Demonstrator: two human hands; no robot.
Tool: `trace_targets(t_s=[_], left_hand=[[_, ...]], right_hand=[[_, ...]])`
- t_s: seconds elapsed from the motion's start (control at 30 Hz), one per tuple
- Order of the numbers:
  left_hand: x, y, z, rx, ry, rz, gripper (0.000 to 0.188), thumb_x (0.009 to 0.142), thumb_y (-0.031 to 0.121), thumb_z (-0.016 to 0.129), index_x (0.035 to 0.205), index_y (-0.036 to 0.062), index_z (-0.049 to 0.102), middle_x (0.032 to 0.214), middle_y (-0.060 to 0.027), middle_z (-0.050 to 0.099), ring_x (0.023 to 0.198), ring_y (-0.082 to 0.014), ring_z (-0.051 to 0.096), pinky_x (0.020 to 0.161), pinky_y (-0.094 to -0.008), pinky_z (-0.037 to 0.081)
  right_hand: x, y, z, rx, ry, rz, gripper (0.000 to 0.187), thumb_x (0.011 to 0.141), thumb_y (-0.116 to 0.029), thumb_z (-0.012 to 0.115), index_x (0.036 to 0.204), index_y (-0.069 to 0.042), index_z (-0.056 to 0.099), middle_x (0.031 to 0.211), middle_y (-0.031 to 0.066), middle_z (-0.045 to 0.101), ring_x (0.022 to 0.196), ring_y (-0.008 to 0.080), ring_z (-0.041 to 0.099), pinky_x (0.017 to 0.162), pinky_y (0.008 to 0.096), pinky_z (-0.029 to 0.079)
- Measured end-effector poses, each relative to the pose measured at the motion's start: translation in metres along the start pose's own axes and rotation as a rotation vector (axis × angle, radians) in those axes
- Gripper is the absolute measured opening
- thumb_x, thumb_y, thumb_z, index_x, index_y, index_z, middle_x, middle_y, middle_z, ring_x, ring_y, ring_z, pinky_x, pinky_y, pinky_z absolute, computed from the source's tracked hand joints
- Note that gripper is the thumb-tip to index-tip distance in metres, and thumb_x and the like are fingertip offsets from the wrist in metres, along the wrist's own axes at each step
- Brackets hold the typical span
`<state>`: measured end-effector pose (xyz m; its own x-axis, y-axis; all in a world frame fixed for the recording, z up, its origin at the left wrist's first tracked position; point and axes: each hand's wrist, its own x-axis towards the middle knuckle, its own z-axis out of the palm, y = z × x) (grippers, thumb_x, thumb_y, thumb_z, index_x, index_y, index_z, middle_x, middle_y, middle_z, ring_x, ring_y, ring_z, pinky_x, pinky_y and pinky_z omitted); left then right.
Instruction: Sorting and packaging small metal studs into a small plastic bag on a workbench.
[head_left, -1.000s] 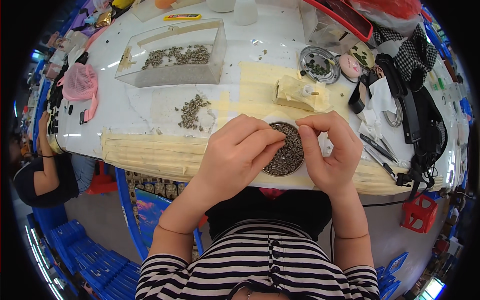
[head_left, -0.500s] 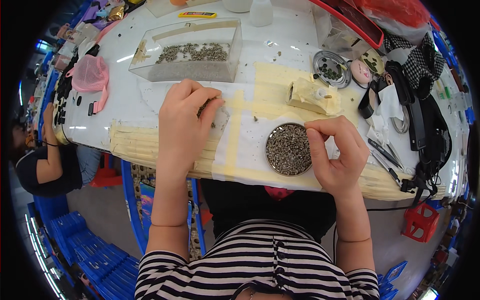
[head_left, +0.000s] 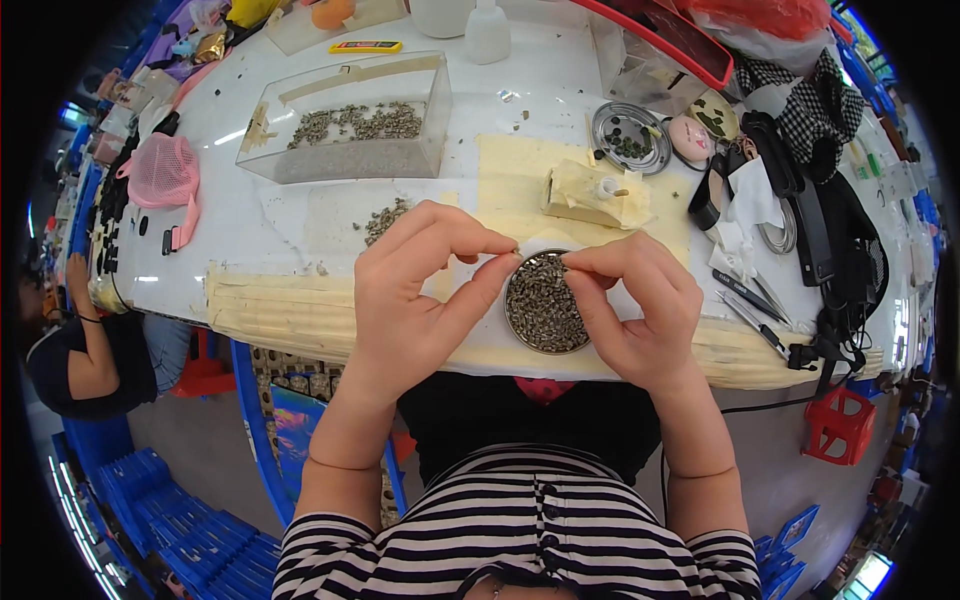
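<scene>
My left hand (head_left: 425,290) and my right hand (head_left: 632,305) meet fingertip to fingertip over a round metal dish (head_left: 543,305) full of small dark grey parts. Both pinch a tiny piece between thumb and forefinger; it is too small to make out. The dish sits near the front edge of the white table (head_left: 250,225). A loose heap of the same small parts (head_left: 385,220) lies just beyond my left hand.
A clear plastic box (head_left: 345,125) with more parts stands at the back left. A second metal dish (head_left: 630,138), a yellowish block (head_left: 590,192), tweezers (head_left: 745,295) and black straps (head_left: 815,225) lie to the right. Another person (head_left: 85,345) sits at far left.
My left hand came back from the loose heap on the left to the dish and now meets my right hand above it.
</scene>
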<state>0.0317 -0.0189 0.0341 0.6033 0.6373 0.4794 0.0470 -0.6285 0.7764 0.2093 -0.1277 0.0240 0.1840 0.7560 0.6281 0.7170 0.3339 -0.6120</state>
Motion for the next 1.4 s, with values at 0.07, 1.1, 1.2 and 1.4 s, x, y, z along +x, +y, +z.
trace_targets(t_s=[0.07,1.1,1.2,1.4], left_hand=[[0.000,0.003,0.008,-0.116,-0.003,-0.033,0.011,0.079,-0.004,0.074,0.088,0.0006,0.070,0.084,-0.0059,0.066,0.074,-0.0141,0.055,0.067,-0.0261,0.043],[-0.005,-0.004,0.027,-0.156,0.039,0.177,0.021,0.073,-0.004,0.079,0.092,0.0029,0.074,0.085,-0.0081,0.066,0.072,-0.0174,0.062,0.061,-0.0274,0.049],[-0.005,-0.004,0.027,-0.138,0.050,0.177,0.020,0.071,-0.003,0.080,0.090,0.0021,0.074,0.083,-0.0085,0.066,0.071,-0.0183,0.062,0.061,-0.0280,0.049],[-0.007,-0.006,0.029,-0.100,0.076,0.171,0.020,0.070,-0.003,0.080,0.088,0.0014,0.073,0.082,-0.0084,0.065,0.070,-0.0191,0.061,0.061,-0.0283,0.049]], right_hand=[[0.000,0.000,0.001,0.026,-0.004,-0.002,0.016,0.075,0.004,0.075,0.088,-0.003,0.068,0.073,0.0067,0.064,0.061,0.0204,0.059,0.055,0.0302,0.046],[-0.003,0.000,-0.007,0.400,-0.156,0.235,0.004,0.087,-0.001,0.065,0.089,0.002,0.067,0.076,0.0066,0.063,0.063,0.0138,0.057,0.059,0.0260,0.046],[-0.003,0.001,-0.006,0.393,-0.158,0.226,0.004,0.087,-0.001,0.065,0.089,0.002,0.067,0.076,0.0067,0.063,0.063,0.0138,0.057,0.059,0.0260,0.047],[-0.002,0.000,-0.007,0.379,-0.132,0.228,0.004,0.086,0.000,0.066,0.090,0.002,0.067,0.076,0.0068,0.064,0.063,0.0139,0.058,0.059,0.0261,0.047]])
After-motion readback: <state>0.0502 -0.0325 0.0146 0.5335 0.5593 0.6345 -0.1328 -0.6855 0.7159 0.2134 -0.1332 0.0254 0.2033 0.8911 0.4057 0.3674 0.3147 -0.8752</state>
